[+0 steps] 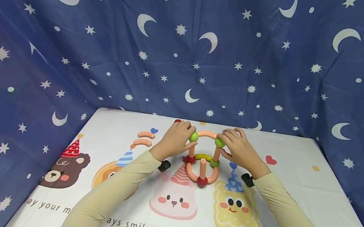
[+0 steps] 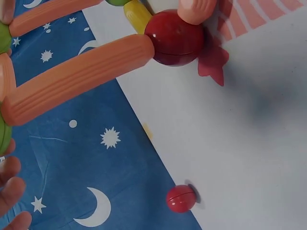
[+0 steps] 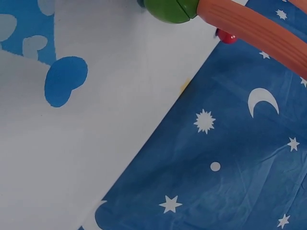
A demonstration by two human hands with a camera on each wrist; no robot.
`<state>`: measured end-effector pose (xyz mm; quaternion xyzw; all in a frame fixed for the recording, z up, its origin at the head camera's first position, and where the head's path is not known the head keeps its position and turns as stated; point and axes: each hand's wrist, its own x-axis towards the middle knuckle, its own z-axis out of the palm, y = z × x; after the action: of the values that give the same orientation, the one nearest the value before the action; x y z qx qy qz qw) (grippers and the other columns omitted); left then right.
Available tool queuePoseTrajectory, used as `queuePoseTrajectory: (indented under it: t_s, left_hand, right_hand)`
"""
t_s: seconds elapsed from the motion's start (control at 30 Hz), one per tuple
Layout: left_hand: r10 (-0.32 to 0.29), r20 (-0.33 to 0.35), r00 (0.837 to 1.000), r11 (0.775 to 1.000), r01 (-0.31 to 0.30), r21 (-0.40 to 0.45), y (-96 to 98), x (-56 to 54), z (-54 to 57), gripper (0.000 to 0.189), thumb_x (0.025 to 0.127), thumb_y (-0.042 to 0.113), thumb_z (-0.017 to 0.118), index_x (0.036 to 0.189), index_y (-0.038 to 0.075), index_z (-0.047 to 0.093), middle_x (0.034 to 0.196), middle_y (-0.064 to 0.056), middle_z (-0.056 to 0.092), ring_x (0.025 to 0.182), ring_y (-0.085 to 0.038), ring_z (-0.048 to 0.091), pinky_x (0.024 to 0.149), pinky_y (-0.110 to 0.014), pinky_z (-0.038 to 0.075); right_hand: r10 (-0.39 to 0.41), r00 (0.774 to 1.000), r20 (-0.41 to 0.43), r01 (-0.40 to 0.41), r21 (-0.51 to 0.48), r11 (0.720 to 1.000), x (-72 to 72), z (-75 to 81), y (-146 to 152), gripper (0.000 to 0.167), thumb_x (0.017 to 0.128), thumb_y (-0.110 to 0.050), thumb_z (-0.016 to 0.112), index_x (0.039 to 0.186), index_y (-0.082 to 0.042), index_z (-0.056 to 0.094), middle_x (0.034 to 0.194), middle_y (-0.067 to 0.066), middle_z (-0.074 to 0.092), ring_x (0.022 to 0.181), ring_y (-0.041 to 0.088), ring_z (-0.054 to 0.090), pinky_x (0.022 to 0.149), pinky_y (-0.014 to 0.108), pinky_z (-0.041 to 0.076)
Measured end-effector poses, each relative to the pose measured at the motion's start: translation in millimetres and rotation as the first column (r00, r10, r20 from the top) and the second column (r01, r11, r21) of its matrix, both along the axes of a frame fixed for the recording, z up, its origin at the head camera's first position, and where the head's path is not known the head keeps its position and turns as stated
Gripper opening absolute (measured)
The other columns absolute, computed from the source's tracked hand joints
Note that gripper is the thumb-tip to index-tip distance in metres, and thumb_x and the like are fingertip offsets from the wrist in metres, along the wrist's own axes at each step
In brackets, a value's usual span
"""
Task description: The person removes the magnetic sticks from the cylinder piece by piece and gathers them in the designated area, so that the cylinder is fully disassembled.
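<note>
A toy frame of orange sticks and coloured balls stands on the table in the head view. Its base ring joins curved orange pieces (image 1: 213, 175), a yellow curved piece (image 1: 203, 157), a red ball (image 1: 202, 182) and a lower green ball (image 1: 214, 164). Two upright orange sticks (image 2: 81, 76) rise to green balls bridged by an orange arch (image 1: 207, 134). My left hand (image 1: 176, 138) pinches the upper left green ball (image 1: 194, 137). At the upper right green ball (image 1: 220, 142), my right hand (image 1: 240, 149) grips with fingers and thumb. A short orange stick (image 1: 203, 169) stands on the red ball.
Two loose curved orange pieces (image 1: 146, 134) lie left of the frame. A loose red ball (image 2: 181, 199) lies near the table's back edge, partly hidden behind my left hand in the head view. A blue curtain (image 1: 188, 71) with moons and stars hangs behind the printed white tablecloth (image 1: 294, 207).
</note>
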<state>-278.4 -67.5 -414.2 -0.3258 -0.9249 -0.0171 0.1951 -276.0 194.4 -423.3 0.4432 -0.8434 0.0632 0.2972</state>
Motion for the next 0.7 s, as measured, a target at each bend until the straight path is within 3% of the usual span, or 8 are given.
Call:
queuePoseTrajectory:
  t_s: [0.4,0.57,0.7]
  left_hand:
    - [-0.02,-0.016,1.0,1.0,0.02,0.012,-0.1,0.5,-1.8,0.035,0.09,0.042,0.057,0.108,0.012,0.055,0.098,-0.004,0.053,0.086,-0.018,0.049,0.08,-0.034,0.042]
    - [-0.03,-0.033,0.999,1.0,0.03,-0.004,-0.8,0.2,-1.8,0.035,0.091,0.042,0.057,0.11,0.012,0.056,0.099,-0.004,0.054,0.087,-0.018,0.05,0.081,-0.033,0.043]
    - [-0.05,-0.039,0.998,0.999,0.049,-0.009,-0.7,-0.9,-1.7,0.036,0.09,0.041,0.058,0.112,0.012,0.056,0.1,-0.004,0.054,0.089,-0.018,0.051,0.082,-0.033,0.043]
  right_hand:
    - [-0.043,0.999,-0.003,0.044,0.039,0.998,-5.1,1.1,-10,0.041,0.075,-0.025,0.075,0.11,-0.008,0.058,0.102,0.009,0.063,0.105,0.029,0.056,0.093,0.051,0.038]
    - [-0.068,0.997,-0.036,0.07,0.068,0.995,-8.7,2.5,-19,0.044,0.076,-0.027,0.074,0.113,-0.007,0.059,0.101,0.009,0.065,0.104,0.028,0.056,0.093,0.051,0.038]
    - [-0.097,0.992,-0.077,0.101,0.054,0.993,-11.6,2.9,-25,0.037,0.078,-0.025,0.073,0.108,-0.007,0.063,0.095,0.009,0.067,0.102,0.028,0.057,0.093,0.05,0.039]
